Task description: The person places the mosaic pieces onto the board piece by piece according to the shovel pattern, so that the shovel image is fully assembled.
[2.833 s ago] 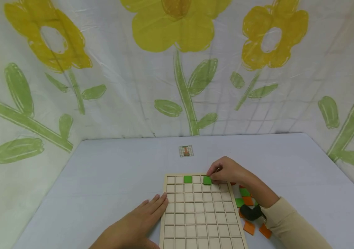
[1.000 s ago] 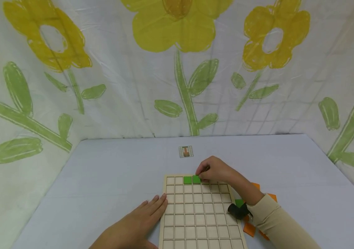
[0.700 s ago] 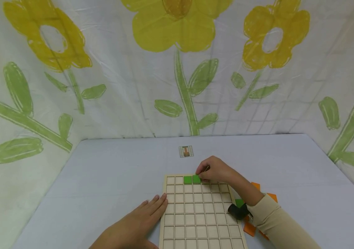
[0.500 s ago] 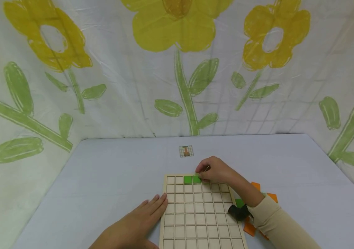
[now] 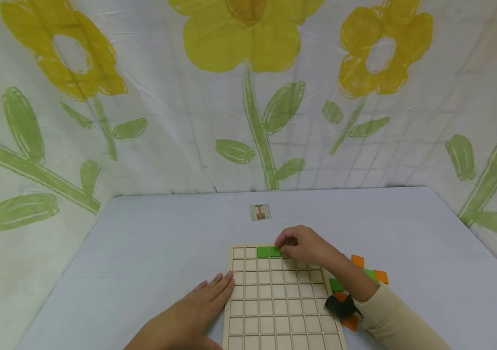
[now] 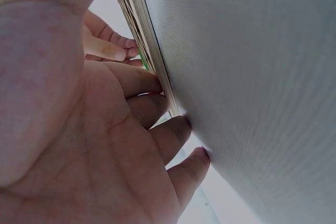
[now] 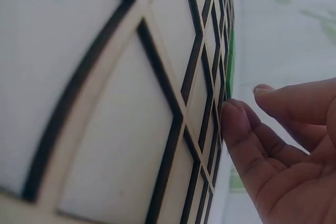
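A pale wooden grid board [image 5: 279,306] lies in front of me. Two green square tiles sit side by side in its far row: the left tile [image 5: 263,252] and the right tile [image 5: 274,252]. My right hand [image 5: 302,244] hovers at the right tile's edge. The right wrist view shows a gap between its fingertips [image 7: 265,92], and a green sliver [image 7: 231,64] just beyond. Along the board's left edge my left hand [image 5: 196,306] lies flat with its fingertips [image 6: 152,83] touching the rim.
Loose orange [image 5: 381,276] and green [image 5: 336,285] tiles lie right of the board, partly hidden by my right forearm and a black wrist device [image 5: 339,306]. Behind the board lies a small patterned card [image 5: 260,212]. A flower-printed curtain [image 5: 165,160] backs the table.
The second green tile has moved left into the cell beside the first. My right hand followed it, then let go and eased slightly away. My left hand stays put.
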Motion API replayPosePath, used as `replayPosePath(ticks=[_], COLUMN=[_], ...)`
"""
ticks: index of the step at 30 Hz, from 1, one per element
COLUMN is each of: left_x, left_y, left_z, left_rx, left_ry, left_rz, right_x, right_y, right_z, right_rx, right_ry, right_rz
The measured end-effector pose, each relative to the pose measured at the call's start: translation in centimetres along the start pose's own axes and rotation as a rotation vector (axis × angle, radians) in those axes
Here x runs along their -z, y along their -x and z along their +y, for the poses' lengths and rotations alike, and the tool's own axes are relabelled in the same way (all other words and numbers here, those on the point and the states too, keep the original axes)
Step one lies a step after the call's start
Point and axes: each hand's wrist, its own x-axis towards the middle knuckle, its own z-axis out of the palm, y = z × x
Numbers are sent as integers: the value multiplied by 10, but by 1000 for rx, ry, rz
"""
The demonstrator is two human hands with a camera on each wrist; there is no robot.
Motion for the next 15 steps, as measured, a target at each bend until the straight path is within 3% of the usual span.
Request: replayPosePath(ticks=[6,11,15], left_x=[0,-1,-2], left_y=[0,1,2], left_z=[0,-1,-2], left_rx=[-10,-22,-22], left_ry=[3,-14,-15], left_rz=[5,17,25], right_x=[6,17,27], right_y=[12,30,46], right_z=[-1,-1,3], right_rx=[40,36,27], right_ry=[20,15,70], right_rz=[6,17,34])
